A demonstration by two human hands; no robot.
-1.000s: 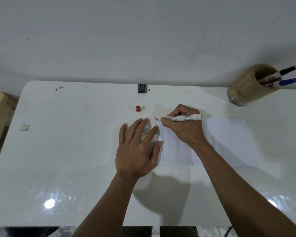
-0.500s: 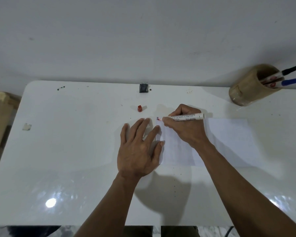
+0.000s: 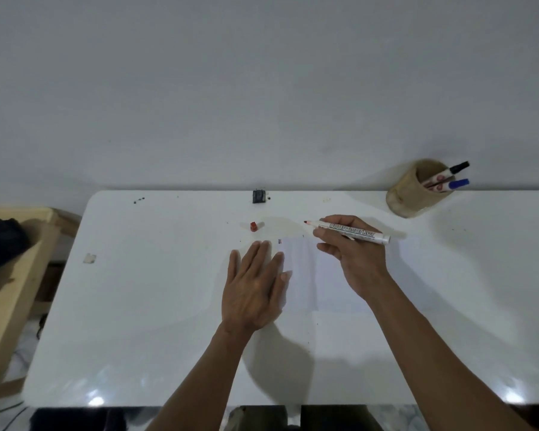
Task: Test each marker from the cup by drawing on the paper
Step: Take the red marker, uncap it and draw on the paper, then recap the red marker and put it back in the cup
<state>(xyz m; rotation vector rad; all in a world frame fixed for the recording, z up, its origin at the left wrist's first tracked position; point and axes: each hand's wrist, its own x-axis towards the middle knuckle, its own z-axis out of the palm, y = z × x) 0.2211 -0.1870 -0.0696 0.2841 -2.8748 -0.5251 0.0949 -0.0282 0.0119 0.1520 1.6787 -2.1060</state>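
Table (image 3: pixel 137 306), white and glossy, carries everything here. Paper (image 3: pixel 305 275) lies flat at its middle, pinned at its left edge by the left hand (image 3: pixel 252 290), palm down, fingers spread, gripping nothing. The right hand (image 3: pixel 352 262) pinches the uncapped red marker (image 3: pixel 352 231), tip clear of the sheet and pointing left; that wet tip could smear the table if it dips. The wooden cup (image 3: pixel 414 191) far right holds two more markers, black-capped and blue-capped. The red cap (image 3: pixel 254 226) sits loose and could roll away.
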